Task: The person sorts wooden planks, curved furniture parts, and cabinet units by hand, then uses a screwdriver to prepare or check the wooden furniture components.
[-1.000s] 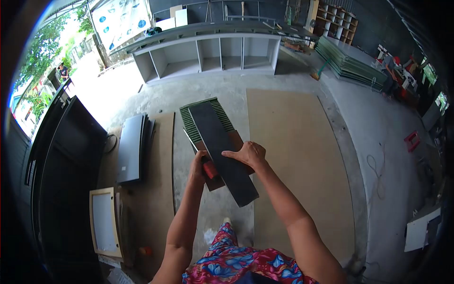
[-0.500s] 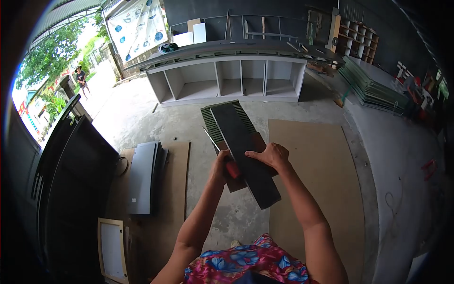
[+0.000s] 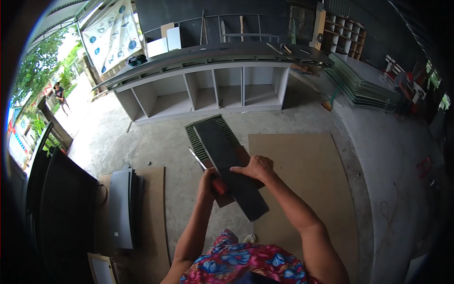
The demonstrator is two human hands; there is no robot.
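Note:
A long dark board [image 3: 222,161] lies over a stack of strips with ridged green edges [image 3: 195,139], held tilted in front of my body. My left hand [image 3: 206,183] is closed at the stack's left side, around a red-handled tool [image 3: 219,186] whose thin metal shaft points up and left. From the right, my right hand [image 3: 257,168] grips the boards, its thumb lying across the dark board's top face and its fingers hidden beneath. Brown board ends [image 3: 226,199] stick out under the dark board.
A white open cabinet [image 3: 177,102] stands ahead under a long dark worktop [image 3: 213,51]. A brown sheet [image 3: 302,189] lies right on the floor; dark panels [image 3: 122,208] lie left. Stacked green-edged sheets [image 3: 362,85] are far right. One person [image 3: 59,97] is outside, another [image 3: 403,85] far right.
The view has shifted, so the cabinet and floor panels sit further left. Both hands keep their hold on the boards, which appear slightly lower and further left.

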